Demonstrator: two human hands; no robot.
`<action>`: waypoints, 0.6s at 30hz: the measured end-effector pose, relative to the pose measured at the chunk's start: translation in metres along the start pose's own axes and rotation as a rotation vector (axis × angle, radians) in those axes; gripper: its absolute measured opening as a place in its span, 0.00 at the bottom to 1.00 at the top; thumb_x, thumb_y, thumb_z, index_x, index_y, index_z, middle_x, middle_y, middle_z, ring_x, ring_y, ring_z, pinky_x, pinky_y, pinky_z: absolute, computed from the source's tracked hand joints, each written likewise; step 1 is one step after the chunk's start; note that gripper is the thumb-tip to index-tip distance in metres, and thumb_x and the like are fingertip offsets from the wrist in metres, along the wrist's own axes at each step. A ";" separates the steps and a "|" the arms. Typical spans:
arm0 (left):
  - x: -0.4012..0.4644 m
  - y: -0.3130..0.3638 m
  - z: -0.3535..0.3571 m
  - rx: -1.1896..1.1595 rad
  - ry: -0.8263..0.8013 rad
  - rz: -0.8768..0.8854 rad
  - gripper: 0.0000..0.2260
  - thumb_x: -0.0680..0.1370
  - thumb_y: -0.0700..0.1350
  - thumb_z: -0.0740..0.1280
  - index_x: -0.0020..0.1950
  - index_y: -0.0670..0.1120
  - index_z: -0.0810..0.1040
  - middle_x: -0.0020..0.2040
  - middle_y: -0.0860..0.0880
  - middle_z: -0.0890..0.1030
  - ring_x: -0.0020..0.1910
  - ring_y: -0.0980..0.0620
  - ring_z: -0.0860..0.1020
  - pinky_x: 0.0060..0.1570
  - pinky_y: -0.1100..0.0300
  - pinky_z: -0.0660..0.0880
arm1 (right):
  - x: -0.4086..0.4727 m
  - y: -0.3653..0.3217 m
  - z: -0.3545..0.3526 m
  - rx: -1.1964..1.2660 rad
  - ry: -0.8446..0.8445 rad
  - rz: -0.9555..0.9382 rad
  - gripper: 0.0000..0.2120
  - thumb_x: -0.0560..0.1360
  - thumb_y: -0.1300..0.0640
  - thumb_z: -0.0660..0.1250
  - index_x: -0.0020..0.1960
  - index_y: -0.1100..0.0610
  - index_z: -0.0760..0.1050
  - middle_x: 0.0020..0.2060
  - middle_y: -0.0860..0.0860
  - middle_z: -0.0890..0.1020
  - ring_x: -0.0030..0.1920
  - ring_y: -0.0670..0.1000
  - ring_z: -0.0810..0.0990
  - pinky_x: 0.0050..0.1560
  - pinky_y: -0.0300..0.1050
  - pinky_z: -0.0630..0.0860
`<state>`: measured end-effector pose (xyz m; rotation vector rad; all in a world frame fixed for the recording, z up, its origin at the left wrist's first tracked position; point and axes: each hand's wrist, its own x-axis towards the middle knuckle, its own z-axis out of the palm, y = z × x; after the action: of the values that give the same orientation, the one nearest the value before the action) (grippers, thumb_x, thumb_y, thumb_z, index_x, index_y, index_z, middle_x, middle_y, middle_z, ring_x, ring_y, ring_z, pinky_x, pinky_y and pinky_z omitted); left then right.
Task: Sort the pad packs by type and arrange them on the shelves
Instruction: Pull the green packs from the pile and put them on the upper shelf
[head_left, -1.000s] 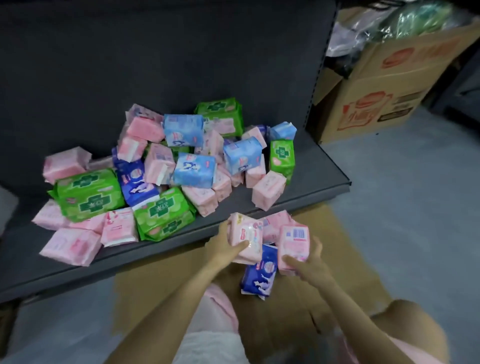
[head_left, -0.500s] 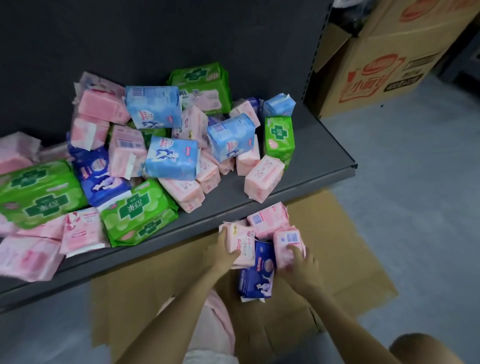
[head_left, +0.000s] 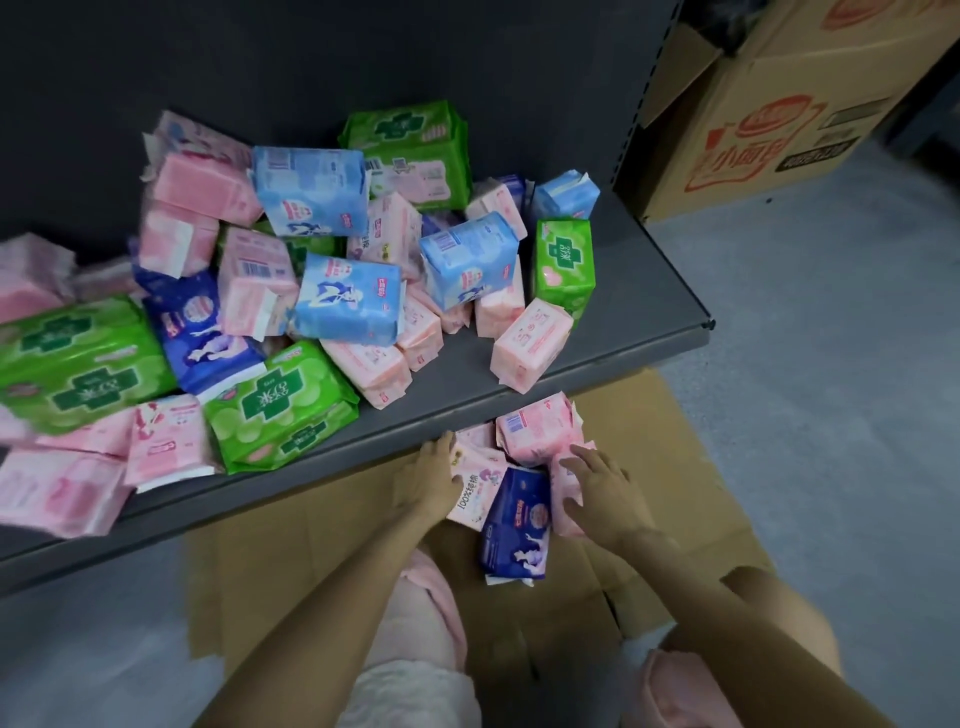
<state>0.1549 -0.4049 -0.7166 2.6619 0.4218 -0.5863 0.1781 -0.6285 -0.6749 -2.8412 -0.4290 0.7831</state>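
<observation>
A jumbled heap of pad packs covers the grey shelf: pink ones, light blue ones, green ones and a dark blue one. Below the shelf's front edge a small bundle lies on flattened cardboard. My left hand grips a pink and white pack at the bundle's left side. My right hand holds a pink pack at its right side. Between them lies a dark blue pack, and another pink pack sits at the bundle's far end.
A large brown printed carton stands on the grey floor right of the shelf. The shelf's dark back panel rises behind the heap. My knees in pink clothing are beneath my arms.
Both hands have lowered the bundle of packs from in front of the shelf edge down onto the cardboard. The view has shifted left and closer.
</observation>
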 end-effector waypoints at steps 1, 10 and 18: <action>-0.003 0.000 -0.010 -0.010 0.009 0.032 0.23 0.79 0.47 0.63 0.73 0.49 0.64 0.68 0.46 0.71 0.63 0.45 0.72 0.57 0.54 0.72 | -0.001 -0.004 -0.007 -0.005 0.015 -0.025 0.23 0.79 0.51 0.61 0.73 0.49 0.62 0.74 0.48 0.64 0.73 0.50 0.61 0.71 0.48 0.60; -0.066 0.031 -0.142 -0.162 0.275 0.452 0.12 0.79 0.48 0.64 0.61 0.51 0.79 0.53 0.55 0.83 0.51 0.57 0.79 0.51 0.58 0.75 | -0.022 -0.048 -0.102 -0.105 0.165 -0.275 0.13 0.79 0.51 0.58 0.62 0.48 0.73 0.55 0.47 0.81 0.54 0.53 0.79 0.50 0.44 0.74; -0.147 0.062 -0.348 0.157 1.022 0.852 0.10 0.77 0.48 0.63 0.51 0.48 0.83 0.40 0.53 0.82 0.37 0.51 0.79 0.35 0.56 0.78 | -0.073 -0.138 -0.299 -0.390 0.502 -0.687 0.14 0.79 0.44 0.57 0.61 0.45 0.73 0.49 0.48 0.83 0.52 0.55 0.80 0.42 0.45 0.68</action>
<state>0.1676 -0.3422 -0.3395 2.7163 -0.5387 1.0384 0.2426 -0.5450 -0.3544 -2.7370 -1.4699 -0.1555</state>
